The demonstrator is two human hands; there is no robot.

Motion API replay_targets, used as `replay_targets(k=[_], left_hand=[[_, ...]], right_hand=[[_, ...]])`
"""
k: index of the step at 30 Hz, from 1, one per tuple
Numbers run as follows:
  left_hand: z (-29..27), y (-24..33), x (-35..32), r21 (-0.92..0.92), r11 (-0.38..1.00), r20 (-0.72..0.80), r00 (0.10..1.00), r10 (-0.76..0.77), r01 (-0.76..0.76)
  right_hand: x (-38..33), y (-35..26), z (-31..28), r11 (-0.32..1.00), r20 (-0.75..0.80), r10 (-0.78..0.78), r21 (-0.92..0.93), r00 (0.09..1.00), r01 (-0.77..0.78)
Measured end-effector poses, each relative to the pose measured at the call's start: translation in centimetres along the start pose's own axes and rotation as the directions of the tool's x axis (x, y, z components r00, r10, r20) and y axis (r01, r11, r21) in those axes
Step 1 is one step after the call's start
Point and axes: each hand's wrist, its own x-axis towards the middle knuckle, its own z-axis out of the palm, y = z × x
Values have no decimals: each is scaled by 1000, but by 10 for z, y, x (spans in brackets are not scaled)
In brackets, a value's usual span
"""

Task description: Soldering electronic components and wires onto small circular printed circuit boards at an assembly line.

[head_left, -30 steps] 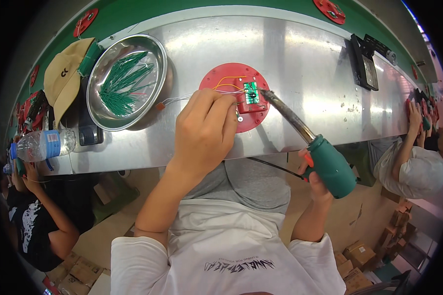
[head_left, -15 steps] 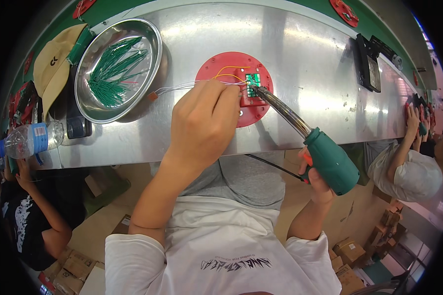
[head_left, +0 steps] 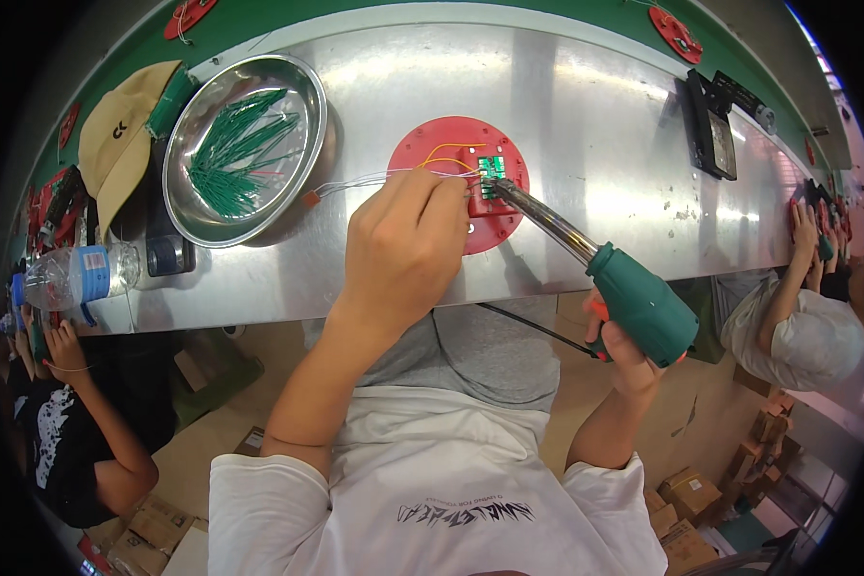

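My right hand (head_left: 626, 350) is wrapped round the green handle of a soldering iron (head_left: 643, 305). Its metal tip touches the small green circuit board (head_left: 492, 177) on a round red plastic base (head_left: 497, 233). Left of the board, my left hand (head_left: 405, 252) is closed in a pinch with its fingertips at the board's edge. What it pinches is hidden behind the fingers, though thin white wires (head_left: 355, 181) pass there and end in a small brown connector (head_left: 311, 199). Yellow wires (head_left: 442, 160) loop over the base to the board.
A steel bowl (head_left: 177, 213) of green wires stands at the left, beside a tan cap (head_left: 115, 134) and a plastic bottle (head_left: 72, 276). A black case (head_left: 708, 130) lies at the right of the metal table (head_left: 595, 115). Other people sit at both sides.
The whole view has shifted slightly, so the table sits a little lower. My hands, the iron and the board keep nearly the same places relative to each other.
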Motion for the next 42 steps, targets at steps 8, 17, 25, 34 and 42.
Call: replay_targets(k=[8,17,25,34,42], left_hand=[[2,-1,-1,6,1000,-7,1000,-5,5],[1,-1,-1,23,1000,-11,1000,0,0],[4,-2,2,27,998,-80,995,59,-57],[-14,2,-7,-78,997,-353,935,-33,6],[-4,-1,0,-54,994,-133,987,88,-96]], right_hand=[[1,3,-6,991,40,27,127,999,-32],[13,13,-20,968,-80,-223,102,972,231],[15,22,-16,972,-64,-206,100,976,212],[5,20,-18,979,-19,-202,-10,979,202],[-1,10,-14,997,51,-79,-2,996,79]])
